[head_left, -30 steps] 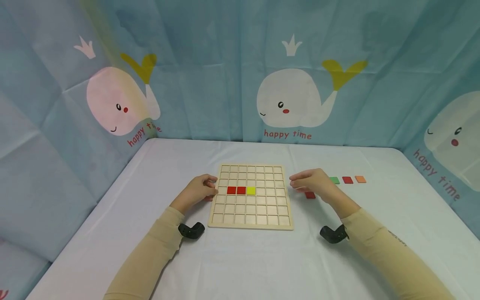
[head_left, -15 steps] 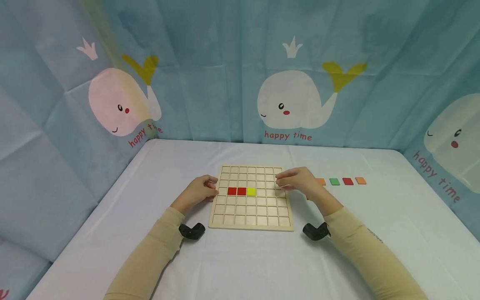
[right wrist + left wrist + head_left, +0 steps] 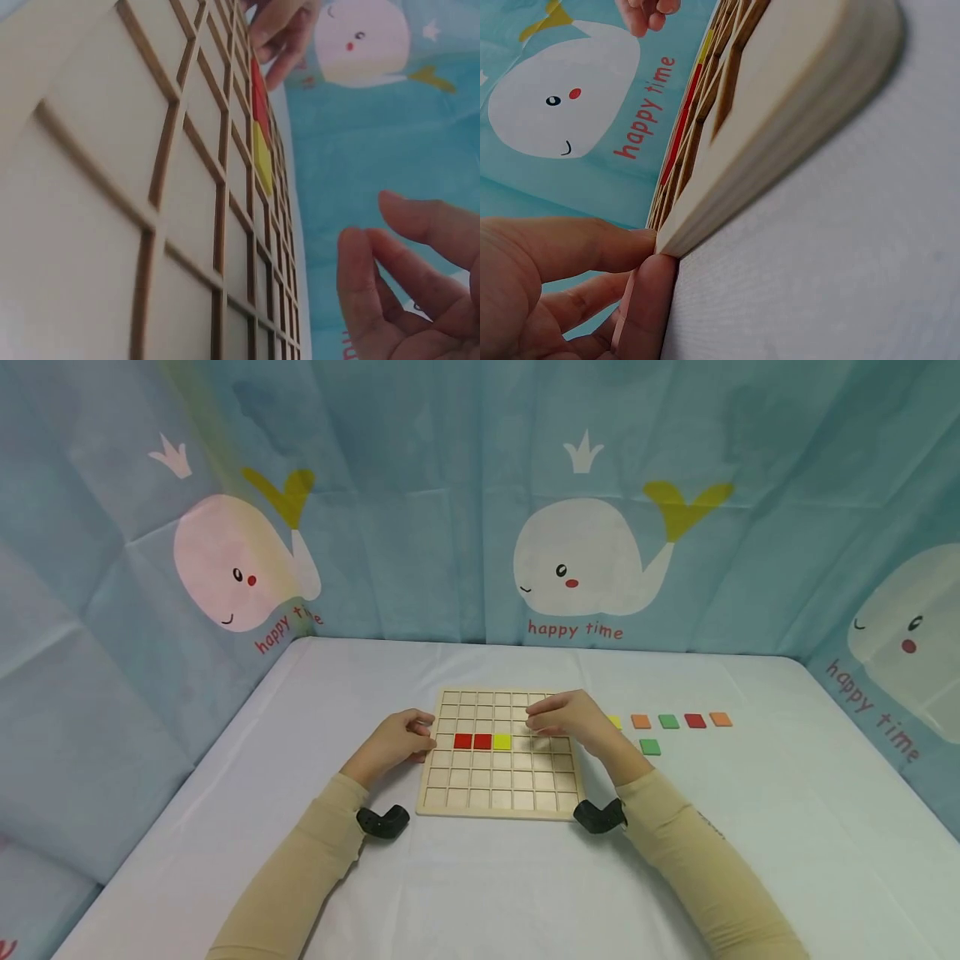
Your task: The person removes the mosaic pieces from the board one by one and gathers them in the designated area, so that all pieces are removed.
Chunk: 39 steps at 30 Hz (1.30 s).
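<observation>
In the head view a wooden grid board [image 3: 480, 778] lies on the white table. Two red tiles [image 3: 472, 742] and a yellow tile [image 3: 502, 742] sit side by side in one row of its cells. My left hand [image 3: 392, 743] pinches the board's left edge; the left wrist view shows fingertips meeting at a corner of the wood [image 3: 727, 202]. Above the board's right part hovers my right hand [image 3: 573, 722], its fingers loosely bent. In the right wrist view I see no tile between the fingertips [image 3: 356, 251], and they stand apart from the board.
Right of the board lie loose tiles: a yellow tile [image 3: 615, 722], orange tiles [image 3: 641, 722], green tiles [image 3: 669, 722] and a red tile [image 3: 695, 721]. A blue whale-print curtain [image 3: 420, 568] rises behind the table. Both wrists carry black devices [image 3: 384, 822].
My right hand has moved left from beside the board to over its right columns, uncovering yellow, orange and green tiles; its arm now hides a loose red tile. The left hand stays put.
</observation>
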Each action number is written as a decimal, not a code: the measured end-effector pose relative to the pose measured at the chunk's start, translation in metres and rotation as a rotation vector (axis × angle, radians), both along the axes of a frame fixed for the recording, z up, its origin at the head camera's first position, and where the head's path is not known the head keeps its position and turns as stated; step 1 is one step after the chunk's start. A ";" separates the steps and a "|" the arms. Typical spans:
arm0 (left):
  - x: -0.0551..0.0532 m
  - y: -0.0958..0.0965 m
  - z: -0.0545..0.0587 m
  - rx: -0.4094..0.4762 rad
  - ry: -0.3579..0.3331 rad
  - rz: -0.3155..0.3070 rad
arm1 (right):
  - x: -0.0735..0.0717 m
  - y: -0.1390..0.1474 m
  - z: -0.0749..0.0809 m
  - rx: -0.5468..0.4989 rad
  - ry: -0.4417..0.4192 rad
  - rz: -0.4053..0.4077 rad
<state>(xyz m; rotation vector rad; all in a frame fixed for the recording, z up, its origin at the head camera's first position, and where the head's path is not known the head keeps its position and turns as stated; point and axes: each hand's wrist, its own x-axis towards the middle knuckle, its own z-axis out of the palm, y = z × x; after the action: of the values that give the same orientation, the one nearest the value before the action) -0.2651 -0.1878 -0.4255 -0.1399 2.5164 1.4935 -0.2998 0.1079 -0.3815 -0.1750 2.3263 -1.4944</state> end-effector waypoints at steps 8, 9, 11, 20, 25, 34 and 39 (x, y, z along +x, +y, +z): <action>-0.001 -0.002 0.000 -0.009 -0.010 0.005 | 0.005 -0.017 -0.001 0.011 0.001 0.017; 0.000 -0.002 0.000 -0.012 -0.011 0.007 | 0.006 -0.019 -0.001 0.012 0.002 0.018; 0.000 -0.003 0.000 -0.019 -0.012 0.008 | 0.006 -0.023 -0.002 0.011 0.005 0.022; 0.000 -0.003 -0.001 -0.007 -0.001 -0.014 | 0.007 -0.031 -0.010 0.053 -0.013 0.006; -0.001 -0.001 -0.002 -0.003 0.003 -0.011 | 0.010 -0.032 -0.009 0.045 -0.016 -0.006; -0.002 0.000 0.001 -0.025 -0.005 0.000 | 0.009 -0.031 -0.011 0.074 -0.034 0.013; -0.002 0.000 0.002 -0.024 -0.009 -0.008 | 0.008 -0.031 -0.015 0.125 -0.031 0.026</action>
<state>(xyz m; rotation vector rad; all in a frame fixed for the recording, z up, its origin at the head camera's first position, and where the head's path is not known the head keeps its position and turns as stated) -0.2668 -0.1882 -0.4240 -0.1400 2.5251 1.4566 -0.2920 0.0773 -0.3962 -0.1473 2.3742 -1.3251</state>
